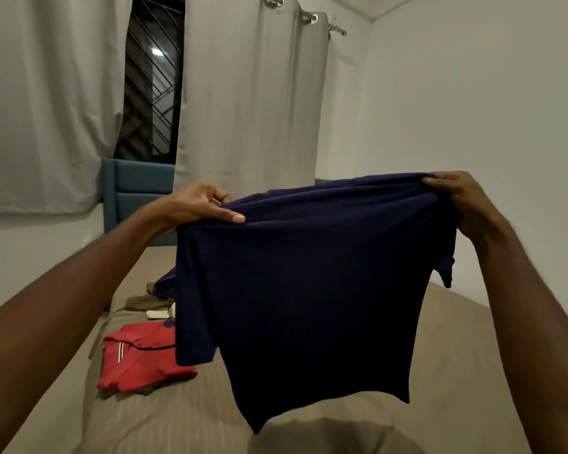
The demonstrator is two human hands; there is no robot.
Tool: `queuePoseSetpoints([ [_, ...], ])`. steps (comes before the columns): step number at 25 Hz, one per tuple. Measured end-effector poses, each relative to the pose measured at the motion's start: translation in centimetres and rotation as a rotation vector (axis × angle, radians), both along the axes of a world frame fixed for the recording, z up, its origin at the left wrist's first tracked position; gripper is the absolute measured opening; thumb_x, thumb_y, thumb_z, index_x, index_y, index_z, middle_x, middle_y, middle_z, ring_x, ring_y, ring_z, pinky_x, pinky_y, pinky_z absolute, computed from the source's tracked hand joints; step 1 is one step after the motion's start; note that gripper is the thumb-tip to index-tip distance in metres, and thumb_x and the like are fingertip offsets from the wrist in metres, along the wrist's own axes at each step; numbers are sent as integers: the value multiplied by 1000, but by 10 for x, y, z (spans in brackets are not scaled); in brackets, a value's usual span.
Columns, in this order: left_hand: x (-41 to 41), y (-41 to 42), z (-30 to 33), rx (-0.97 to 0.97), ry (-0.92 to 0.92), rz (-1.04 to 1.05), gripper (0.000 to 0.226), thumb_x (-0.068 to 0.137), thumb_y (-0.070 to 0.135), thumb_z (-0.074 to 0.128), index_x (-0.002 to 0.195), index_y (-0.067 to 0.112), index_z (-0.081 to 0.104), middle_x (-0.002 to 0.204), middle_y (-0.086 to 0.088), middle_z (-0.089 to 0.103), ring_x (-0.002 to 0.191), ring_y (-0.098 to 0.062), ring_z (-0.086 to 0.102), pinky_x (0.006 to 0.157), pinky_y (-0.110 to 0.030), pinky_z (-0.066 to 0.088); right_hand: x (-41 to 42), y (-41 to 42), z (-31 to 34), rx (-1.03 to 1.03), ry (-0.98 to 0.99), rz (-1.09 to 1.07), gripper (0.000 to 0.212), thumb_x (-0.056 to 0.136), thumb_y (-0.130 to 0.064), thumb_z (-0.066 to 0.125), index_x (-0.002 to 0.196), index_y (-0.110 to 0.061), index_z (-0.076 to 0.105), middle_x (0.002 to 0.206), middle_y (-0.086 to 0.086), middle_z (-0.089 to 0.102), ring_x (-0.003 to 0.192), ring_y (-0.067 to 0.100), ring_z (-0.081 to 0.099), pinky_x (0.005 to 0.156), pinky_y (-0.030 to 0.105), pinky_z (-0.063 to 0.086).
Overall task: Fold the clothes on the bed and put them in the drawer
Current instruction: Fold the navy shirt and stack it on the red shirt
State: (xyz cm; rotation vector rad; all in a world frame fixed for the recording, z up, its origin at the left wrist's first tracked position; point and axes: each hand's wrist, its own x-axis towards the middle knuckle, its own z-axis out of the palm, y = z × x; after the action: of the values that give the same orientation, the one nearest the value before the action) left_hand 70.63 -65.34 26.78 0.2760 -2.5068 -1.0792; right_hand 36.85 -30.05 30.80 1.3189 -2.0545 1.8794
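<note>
Above the bed (473, 339), the navy shirt (309, 290) hung with its upper edge running nine to three o'clock, the left hand (197, 204) and right hand (456, 198) each pinching one end, equally near; a folded red shirt (141, 358) lay at eight o'clock.

The shirt (309, 290) held up is plain dark navy. A folded polo (145, 358) on the bed is red with a white-and-dark striped collar edge. The bed cover (473, 355) is tan with faint stripes, the headboard (138, 188) blue-grey, the curtains (46, 103) pale grey, the wall (473, 103) white
</note>
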Motion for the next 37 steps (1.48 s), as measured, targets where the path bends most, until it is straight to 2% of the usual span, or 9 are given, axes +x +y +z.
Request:
queuePoseSetpoints([
  [6,-6,-27,-11,14,-131,13,32,79,32,85,97,5,80,95,-12,77,85,-27,71,80,-35,56,-32,-1,-5,107,-61,52,24,93,-26,73,99,-4,68,80,9,61,65,17,55,57,24,46],
  [13,-69,-122,-129,237,-180,200,34,82,30,83,94,-1,76,59,-7,49,49,-12,35,44,-20,29,-134,-105,-117,331,-245,-43,34,90,-32,78,94,-1,67,79,12,55,66,22,46,61,32,38],
  [17,-136,-192,-249,415,-143,396,35,85,27,81,98,-5,75,55,-4,59,43,-12,53,43,-19,27,-206,-198,-223,511,-301,-59,35,97,-29,71,75,-3,61,65,9,56,54,20,47,57,30,37],
  [20,-194,-230,-333,583,-104,512,23,91,18,76,101,-2,71,89,-25,75,55,-15,71,44,-19,47,-251,-270,-309,596,-293,-125,36,98,-29,67,71,-8,58,63,6,51,56,17,47,57,30,36],
  [23,-228,-238,-388,572,-47,628,41,90,14,78,126,3,61,119,-15,67,89,-14,69,75,-29,58,-281,-316,-383,684,-273,-277,31,96,-32,66,112,-6,71,99,15,70,90,29,65,81,41,51],
  [25,-228,-224,-418,383,-80,607,70,85,17,82,147,13,47,141,-3,52,124,-17,56,102,-35,48,-279,-327,-426,865,-116,-364,47,99,-27,64,143,-12,55,130,17,67,118,37,63,105,50,44],
  [28,-205,-175,-461,194,-175,500,73,85,13,79,150,14,45,159,-10,39,147,-28,38,117,-39,35,-247,-312,-474,880,4,-310,42,98,-22,58,139,-10,56,123,19,69,113,41,64,100,50,46],
  [31,-172,-89,-494,206,-148,560,69,84,26,78,146,14,50,152,-9,46,137,-28,49,112,-47,44,-210,-257,-517,831,55,-326,45,96,-41,57,124,-6,59,118,20,66,105,42,62,85,51,53],
  [37,-131,63,-508,295,-236,806,80,83,57,75,144,17,42,131,2,59,111,-22,62,92,-40,55,-125,-124,-546,985,47,-543,67,96,-44,64,141,2,47,132,29,55,117,47,52,96,56,46],
])
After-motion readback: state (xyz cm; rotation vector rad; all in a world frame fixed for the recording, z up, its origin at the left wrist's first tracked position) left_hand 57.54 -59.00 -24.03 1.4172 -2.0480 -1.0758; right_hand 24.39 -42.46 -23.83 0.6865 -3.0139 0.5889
